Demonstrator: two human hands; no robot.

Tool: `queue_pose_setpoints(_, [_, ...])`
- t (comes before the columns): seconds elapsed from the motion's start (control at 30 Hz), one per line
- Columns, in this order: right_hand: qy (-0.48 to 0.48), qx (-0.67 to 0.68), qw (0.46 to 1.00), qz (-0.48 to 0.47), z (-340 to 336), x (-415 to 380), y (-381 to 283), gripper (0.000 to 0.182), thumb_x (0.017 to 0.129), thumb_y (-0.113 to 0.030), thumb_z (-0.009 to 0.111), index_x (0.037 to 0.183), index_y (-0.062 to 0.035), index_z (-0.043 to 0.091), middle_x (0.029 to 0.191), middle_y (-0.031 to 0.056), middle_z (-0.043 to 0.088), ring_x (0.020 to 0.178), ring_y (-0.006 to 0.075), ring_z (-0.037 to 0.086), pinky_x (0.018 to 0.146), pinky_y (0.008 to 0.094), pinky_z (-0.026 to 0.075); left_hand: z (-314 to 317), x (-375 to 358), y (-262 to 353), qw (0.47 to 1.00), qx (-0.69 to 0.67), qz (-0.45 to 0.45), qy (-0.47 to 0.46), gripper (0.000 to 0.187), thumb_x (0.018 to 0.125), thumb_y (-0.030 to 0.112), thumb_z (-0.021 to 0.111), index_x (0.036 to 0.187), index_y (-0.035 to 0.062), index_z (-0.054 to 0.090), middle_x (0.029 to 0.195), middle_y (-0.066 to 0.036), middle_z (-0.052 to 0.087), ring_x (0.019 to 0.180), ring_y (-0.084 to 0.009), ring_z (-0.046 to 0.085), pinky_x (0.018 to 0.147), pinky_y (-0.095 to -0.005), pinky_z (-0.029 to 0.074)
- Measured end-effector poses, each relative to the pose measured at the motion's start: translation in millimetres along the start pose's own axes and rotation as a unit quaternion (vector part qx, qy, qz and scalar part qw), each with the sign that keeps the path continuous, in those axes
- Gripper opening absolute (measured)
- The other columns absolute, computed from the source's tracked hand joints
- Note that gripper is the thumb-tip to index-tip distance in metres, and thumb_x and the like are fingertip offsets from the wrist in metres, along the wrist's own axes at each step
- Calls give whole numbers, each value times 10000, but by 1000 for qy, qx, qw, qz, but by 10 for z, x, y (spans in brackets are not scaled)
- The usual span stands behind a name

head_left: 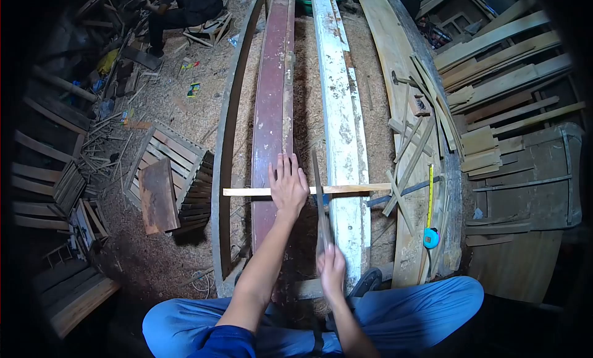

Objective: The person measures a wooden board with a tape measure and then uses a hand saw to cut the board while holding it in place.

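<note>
Blue sleeve (230, 342) nearest; left grip (288, 191) open and flat, pinning wood strip (361, 189) across red plank (269, 123), right grip (332, 268) closed on saw (322, 217) right of plank; strip looks light, stiff, snappable, best held near the cut.

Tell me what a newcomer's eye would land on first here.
Probably the flaking white plank running lengthwise beside a maroon one. Next, the pale wooden strip across both, under the left hand, with the right hand gripping an apparent saw. Then the teal tape measure, yellow blade extended, at right.
</note>
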State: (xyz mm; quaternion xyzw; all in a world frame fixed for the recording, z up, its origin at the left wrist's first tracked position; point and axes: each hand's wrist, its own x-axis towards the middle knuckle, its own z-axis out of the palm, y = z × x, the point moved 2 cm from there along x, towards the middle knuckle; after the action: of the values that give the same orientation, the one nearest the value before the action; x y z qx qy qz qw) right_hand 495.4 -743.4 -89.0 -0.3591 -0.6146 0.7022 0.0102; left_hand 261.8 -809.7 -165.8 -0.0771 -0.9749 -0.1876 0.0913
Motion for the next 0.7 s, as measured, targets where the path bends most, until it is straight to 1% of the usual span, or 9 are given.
queue_pose_setpoints(0.07, [-10,-68,997,-38,200,461,-172,378,1159,-325,477,897,-52,479,686,-5,469,596,104,461,537,310,377,-19,14,-1,1000,9,7,3,546,1072,312,424,1526,35,544,1586,-177,524,1545,-305,392,1309,-532,166])
queue_pose_setpoints(0.1, [-8,-66,997,-35,190,414,-140,378,1159,-325,477,897,-52,479,686,-5,469,596,104,461,537,310,377,-49,21,15,1000,18,4,-1,544,1071,307,423,1524,30,543,1587,-177,523,1550,-301,385,1311,-538,154])
queue_pose_setpoints(0.17, [-29,-133,985,-103,167,342,-119,377,1158,-328,470,901,-52,474,681,10,466,602,120,471,555,328,394,-69,65,7,1000,24,1,3,543,1071,302,422,1522,24,542,1588,-177,522,1555,-297,378,1313,-544,143])
queue_pose_setpoints(0.23, [-27,-107,992,-60,-49,68,141,347,1161,-295,450,910,-58,478,680,5,460,614,102,469,563,313,389,-47,-64,6,1000,-9,0,-3,537,1070,290,422,1518,20,541,1594,-184,515,1564,-294,366,1317,-549,128])
queue_pose_setpoints(0.3, [-45,-70,996,-44,-62,-58,109,350,1170,-331,440,889,-123,433,703,-26,440,610,71,429,559,250,371,-24,-37,-17,1000,-5,3,-3,537,1071,290,422,1519,17,538,1595,-189,512,1566,-297,361,1321,-545,121])
queue_pose_setpoints(0.4, [-29,-31,999,-14,117,324,-11,371,1175,-339,418,876,-121,431,694,-24,436,605,75,429,559,250,373,-45,5,13,1000,3,4,1,539,1070,301,431,1514,18,547,1594,-192,513,1565,-307,361,1321,-547,120])
queue_pose_setpoints(0.53, [-20,-127,987,-93,127,239,20,373,1176,-334,418,879,-113,470,690,-22,443,611,85,442,577,268,388,-62,44,1,1000,20,-7,3,532,1073,299,422,1514,33,557,1592,-178,520,1559,-304,374,1318,-552,105])
queue_pose_setpoints(0.63, [-13,-107,991,-79,-97,-54,200,377,1166,-323,440,928,-47,536,697,4,475,638,101,472,592,287,389,-43,25,10,1000,2,-14,0,526,1069,295,427,1500,29,569,1586,-181,525,1556,-310,377,1317,-551,114])
queue_pose_setpoints(0.7, [13,-59,998,-8,-113,-140,196,369,1164,-321,454,949,-38,550,693,-5,467,629,97,461,578,299,382,-53,7,19,1000,8,1,1,518,1065,293,437,1490,35,581,1579,-182,531,1552,-312,383,1315,-552,122])
